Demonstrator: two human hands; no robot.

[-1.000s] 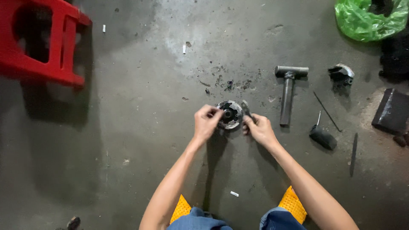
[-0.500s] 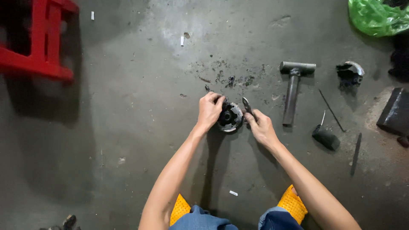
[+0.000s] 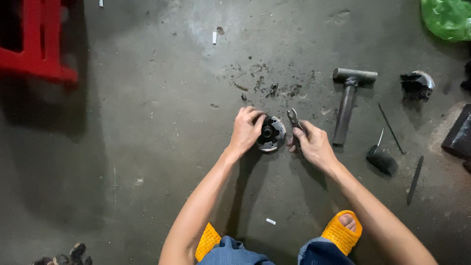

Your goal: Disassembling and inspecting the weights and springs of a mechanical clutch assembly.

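1. Closest to the camera, the person squats on the concrete floor (image 3: 122,162), knees in blue denim, with an orange slipper (image 3: 342,231) on the right foot and another orange slipper (image 3: 207,242) showing at the left.
2. A small white scrap (image 3: 271,221) lies on the floor between the feet.
3. Both bare forearms stretch forward to the middle of the floor.
4. The left hand (image 3: 246,129) is curled round the left edge of a round, dark metal part (image 3: 272,134), fingers bent over its rim and gripping it. The part rests on the floor, just between the two hands.
5. The right hand (image 3: 312,145) is closed round the handles of a pair of pliers (image 3: 295,121), whose nose points up and away, just beside the right edge of the metal part. I cannot tell whether the pliers touch it.
6. To the right of that hand, a metal hammer (image 3: 347,100) lies with its head away from the person.
7. Further right lie a short black tool (image 3: 381,160), a thin black rod (image 3: 391,127), a flat dark bar (image 3: 415,179) and a dark, rounded metal piece (image 3: 417,82).
8. Beyond the hands, dark crumbs and grit (image 3: 267,81) are scattered on the floor.
9. At the far left stands a red stool (image 3: 37,54); at the far right corner sits a green plastic bag (image 3: 447,18).
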